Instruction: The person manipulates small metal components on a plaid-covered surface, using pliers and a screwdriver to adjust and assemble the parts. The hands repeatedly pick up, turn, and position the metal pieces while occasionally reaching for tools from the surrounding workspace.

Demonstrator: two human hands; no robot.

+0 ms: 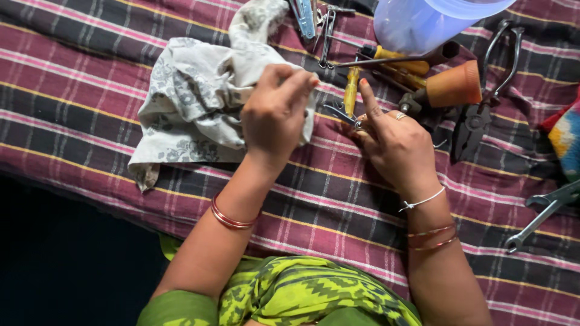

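Head view: left hand (pixel 275 115) pinched shut on cloth (pixel 193 102), lying at nine o'clock of that hand (bunched, grey-printed). Right hand (pixel 396 145) curled around small pliers (pixel 339 111), forefinger raised, pliers at ten o'clock of it. More tools (pixel 417 72) at twelve o'clock.

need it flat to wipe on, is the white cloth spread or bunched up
Bunched up: the white cloth lies crumpled in folds, its edge pinched in the left hand.
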